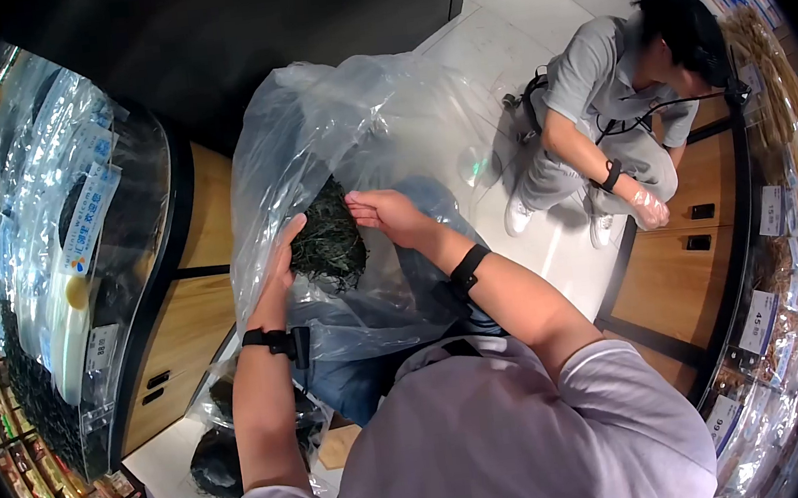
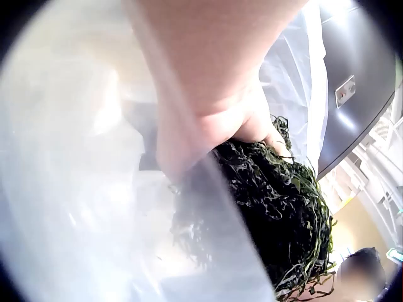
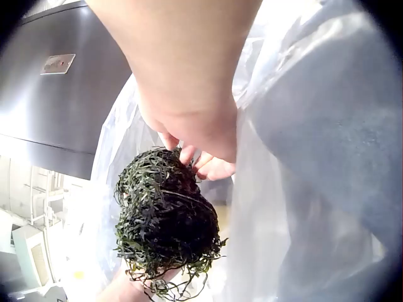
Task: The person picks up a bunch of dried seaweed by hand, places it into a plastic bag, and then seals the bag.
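A dark green clump of dried seaweed strands (image 1: 328,242) is held over a large clear plastic bag (image 1: 259,166) with a wide, crumpled mouth. My left hand (image 1: 277,262) grips the clump along its left side; in the left wrist view its fingers lie against the seaweed (image 2: 277,214), part of the hand showing through the plastic. From the other side, my right hand (image 1: 396,217) pinches the clump's upper edge with its fingertips. Loose strands hang from the lower end of the seaweed (image 3: 167,214) in the right wrist view.
Another person (image 1: 588,103) crouches at the right beside wooden cabinets (image 1: 683,268). On the left stands a curved display counter (image 1: 183,184) with plastic-covered goods. Bagged dark goods (image 1: 215,463) lie on the floor at lower left. A dark panel (image 1: 230,33) rises ahead.
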Action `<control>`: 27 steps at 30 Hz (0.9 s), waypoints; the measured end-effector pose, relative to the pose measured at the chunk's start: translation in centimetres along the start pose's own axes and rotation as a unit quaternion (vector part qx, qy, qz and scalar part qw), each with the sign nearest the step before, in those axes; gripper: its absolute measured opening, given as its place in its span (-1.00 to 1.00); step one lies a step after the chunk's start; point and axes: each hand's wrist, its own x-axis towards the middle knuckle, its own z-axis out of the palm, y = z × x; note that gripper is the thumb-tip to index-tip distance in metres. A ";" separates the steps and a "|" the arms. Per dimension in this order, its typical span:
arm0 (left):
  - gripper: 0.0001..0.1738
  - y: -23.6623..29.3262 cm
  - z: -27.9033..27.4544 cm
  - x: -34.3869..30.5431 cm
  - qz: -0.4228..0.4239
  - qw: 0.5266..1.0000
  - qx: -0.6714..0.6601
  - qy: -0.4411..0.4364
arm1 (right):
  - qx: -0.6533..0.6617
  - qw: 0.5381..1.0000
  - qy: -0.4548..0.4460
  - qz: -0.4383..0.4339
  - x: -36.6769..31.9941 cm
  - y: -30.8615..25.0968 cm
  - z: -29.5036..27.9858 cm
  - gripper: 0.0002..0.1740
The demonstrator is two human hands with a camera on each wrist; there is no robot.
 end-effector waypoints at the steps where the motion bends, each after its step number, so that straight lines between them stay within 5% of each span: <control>1: -0.35 0.0 -0.1 0.0 0.001 1.000 0.003 0.002 | -0.015 1.000 -0.008 -0.003 0.1 0.1 -0.2 -0.54; 6: -0.34 0.6 0.4 -0.1 -0.016 1.000 0.007 -0.013 | -0.122 0.991 0.031 -0.039 -0.4 -0.2 0.8 -0.29; 8: -0.26 0.6 0.7 -0.1 -0.003 0.999 0.044 0.000 | -0.363 0.910 0.127 -0.156 -1.0 -0.3 1.8 -0.08; 12: -0.19 1.4 2.0 -0.4 -0.001 0.997 0.082 0.002 | -0.403 0.897 0.060 -0.173 -2.4 -0.8 3.7 0.12; 19: -0.19 3.2 4.7 -2.1 -0.016 0.992 0.126 0.000 | -0.472 0.842 0.030 -0.258 -2.8 -0.2 4.0 0.08; 23: -0.22 3.5 5.6 -3.0 0.005 0.993 0.114 0.021 | -0.438 0.860 0.012 -0.261 -2.9 -0.9 4.7 0.01; 25: -0.17 2.8 5.0 -2.2 0.006 0.994 0.111 0.022 | -0.261 0.953 0.056 -0.147 -0.9 0.5 3.4 0.00; 27: -0.19 2.8 5.0 -2.7 0.034 0.992 0.119 0.021 | -0.191 0.969 0.077 -0.133 -0.4 0.5 3.1 0.03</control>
